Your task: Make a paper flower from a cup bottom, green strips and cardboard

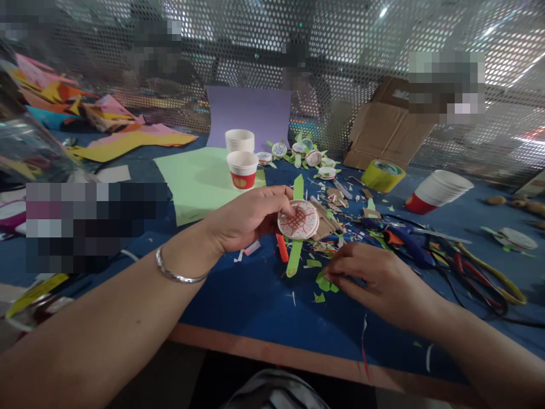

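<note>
My left hand (249, 218) is closed on a round white paper disc (298, 220) printed with a red knot pattern; a green paper strip (296, 227) runs behind it, sticking out above and below. It hangs just above the blue table (238, 295). My right hand (374, 278) rests on the table to the right, its fingers pinched on small green paper scraps (323, 282). A red paper piece (282, 248) lies below the disc.
Two paper cups (242, 169) stand on a green sheet (193, 176) behind my left hand. Finished disc pieces (313, 157), a yellow tape roll (382, 175), a tipped cup stack (438, 190), scissors (409, 238), several cables (481, 272) and paper litter lie right; coloured paper far left.
</note>
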Demonstrator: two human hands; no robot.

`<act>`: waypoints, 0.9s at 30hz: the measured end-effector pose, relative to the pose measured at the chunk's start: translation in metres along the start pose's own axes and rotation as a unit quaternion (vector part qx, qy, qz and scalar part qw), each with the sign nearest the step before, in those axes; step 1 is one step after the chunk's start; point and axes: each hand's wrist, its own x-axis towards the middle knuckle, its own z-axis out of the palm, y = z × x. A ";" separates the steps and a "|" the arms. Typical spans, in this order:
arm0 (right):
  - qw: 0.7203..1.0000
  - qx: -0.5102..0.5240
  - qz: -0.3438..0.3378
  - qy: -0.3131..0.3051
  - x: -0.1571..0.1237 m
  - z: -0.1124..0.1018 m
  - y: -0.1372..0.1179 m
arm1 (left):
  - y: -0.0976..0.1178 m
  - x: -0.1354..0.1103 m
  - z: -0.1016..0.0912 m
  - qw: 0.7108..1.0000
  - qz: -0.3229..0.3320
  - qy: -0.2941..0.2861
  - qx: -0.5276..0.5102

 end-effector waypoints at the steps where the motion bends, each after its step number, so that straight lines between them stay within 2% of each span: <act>1: 1.000 -0.002 -0.001 0.004 0.000 0.000 0.000 | 0.000 0.000 0.000 1.000 0.002 -0.002 0.000; 4: 1.000 0.003 -0.002 0.012 0.001 -0.001 0.000 | -0.001 -0.001 -0.001 1.000 -0.009 -0.009 0.007; 10: 0.999 0.033 0.029 0.029 0.008 -0.008 -0.005 | -0.003 -0.006 0.001 0.990 -0.091 -0.081 0.068; 15: 0.997 0.037 0.029 0.054 0.017 -0.013 -0.010 | -0.006 -0.006 0.003 0.984 -0.110 -0.102 0.095; 27: 0.980 0.142 0.084 0.110 0.016 -0.001 -0.010 | -0.004 -0.007 0.006 0.983 -0.119 -0.096 0.098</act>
